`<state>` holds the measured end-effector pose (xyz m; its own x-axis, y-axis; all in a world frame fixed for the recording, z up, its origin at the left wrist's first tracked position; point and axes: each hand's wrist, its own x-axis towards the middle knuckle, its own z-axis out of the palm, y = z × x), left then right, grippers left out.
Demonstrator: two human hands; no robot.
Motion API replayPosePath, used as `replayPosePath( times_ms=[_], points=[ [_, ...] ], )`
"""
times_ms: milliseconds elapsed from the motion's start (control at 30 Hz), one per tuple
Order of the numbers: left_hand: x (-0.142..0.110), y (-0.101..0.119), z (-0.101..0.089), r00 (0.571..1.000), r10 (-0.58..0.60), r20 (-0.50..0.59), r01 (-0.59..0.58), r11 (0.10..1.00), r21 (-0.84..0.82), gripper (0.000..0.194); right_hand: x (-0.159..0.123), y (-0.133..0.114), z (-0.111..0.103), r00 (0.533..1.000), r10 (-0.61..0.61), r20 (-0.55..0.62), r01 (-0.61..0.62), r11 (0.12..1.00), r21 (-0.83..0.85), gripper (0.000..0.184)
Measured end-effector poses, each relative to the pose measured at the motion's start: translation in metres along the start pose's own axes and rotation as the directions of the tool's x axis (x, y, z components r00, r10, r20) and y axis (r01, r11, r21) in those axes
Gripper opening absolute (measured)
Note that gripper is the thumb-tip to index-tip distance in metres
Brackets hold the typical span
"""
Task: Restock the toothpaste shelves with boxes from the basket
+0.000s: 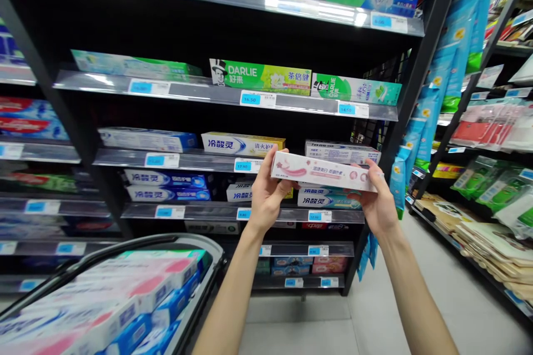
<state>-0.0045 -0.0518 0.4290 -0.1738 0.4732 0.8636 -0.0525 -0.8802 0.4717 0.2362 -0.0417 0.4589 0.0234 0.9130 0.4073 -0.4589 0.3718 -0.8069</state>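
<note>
Between my two hands is a long white and pink toothpaste box [325, 172], held level in front of the shelf. My left hand [268, 191] grips its left end, and my right hand [380, 199] grips its right end. Just behind it, a white toothpaste box [343, 151] lies on the shelf, and teal and white boxes [325, 199] lie on the level below. A yellow and white toothpaste box [237, 144] sits to the left of my left hand. At lower left stands a basket [214, 249] filled with stacked pink, white and blue toothpaste boxes [108, 305].
Black shelving with clear-edged shelves [208, 86] spans the front, with green toothpaste boxes [260, 73] on its upper levels. Blue packets [433, 100] hang along its right side. Another rack with green packs [495, 188] and stacked boards [495, 238] borders the tiled aisle [441, 288].
</note>
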Motion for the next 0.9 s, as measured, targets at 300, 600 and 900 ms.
replayPosePath(
  times_ms=[300,600,900],
  points=[
    [-0.004,0.002,-0.005,0.961,-0.244,-0.127,0.258,0.96,0.105,0.055,0.003,0.004,-0.004,0.975,-0.171,0.143,0.205,0.941,-0.269,0.051],
    [-0.002,0.006,-0.005,0.95,-0.277,-0.145,0.296,0.945,0.135,0.054,0.008,0.007,-0.011,0.971,-0.201,0.128,0.236,0.881,-0.409,0.054],
    [-0.003,0.001,-0.006,0.963,-0.238,-0.128,0.261,0.944,0.203,0.055,0.009,0.004,-0.011,0.973,-0.191,0.131,0.228,0.89,-0.394,0.05]
  ],
)
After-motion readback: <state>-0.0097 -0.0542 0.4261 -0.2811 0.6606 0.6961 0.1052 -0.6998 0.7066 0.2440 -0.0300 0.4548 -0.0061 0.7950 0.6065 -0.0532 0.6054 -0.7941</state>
